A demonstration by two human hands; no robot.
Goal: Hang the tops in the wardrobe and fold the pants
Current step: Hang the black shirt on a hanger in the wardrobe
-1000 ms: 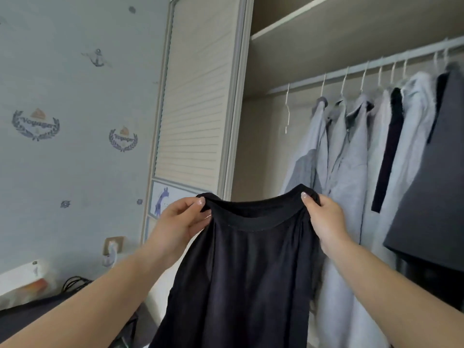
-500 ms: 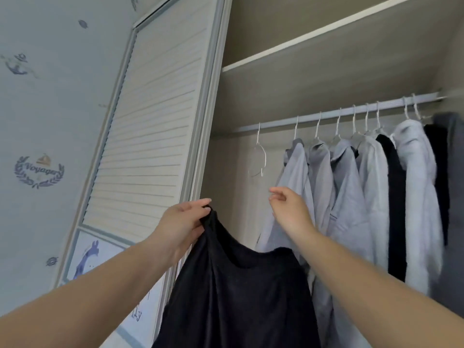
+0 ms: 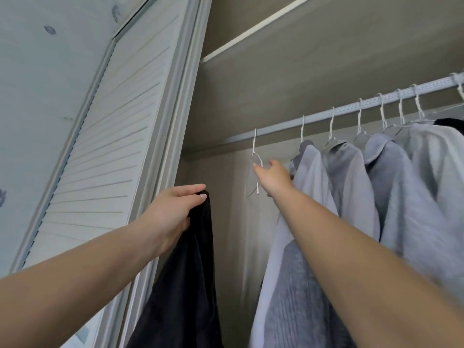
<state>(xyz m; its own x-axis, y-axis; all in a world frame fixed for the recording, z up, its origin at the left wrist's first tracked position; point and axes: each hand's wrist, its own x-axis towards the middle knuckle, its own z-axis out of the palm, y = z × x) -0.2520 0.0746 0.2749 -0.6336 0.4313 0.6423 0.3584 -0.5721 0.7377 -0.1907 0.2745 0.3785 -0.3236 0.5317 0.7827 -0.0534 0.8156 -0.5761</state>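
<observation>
A black top hangs bunched from my left hand, which grips it at the neckline beside the wardrobe's left edge. My right hand is stretched up into the wardrobe. Its thumb and fingertips touch an empty clear hanger, with the fingers stretched out rather than curled round it. That hanger hangs at the left end of the white rail. No pants are in view.
Several grey and light shirts hang on hangers to the right of the empty one, with a dark garment at the far right. A slatted sliding door stands at left. A shelf runs above the rail.
My right hand let go of the black top and rose to the empty hanger. The top now hangs from my left hand alone. The camera tilted upward.
</observation>
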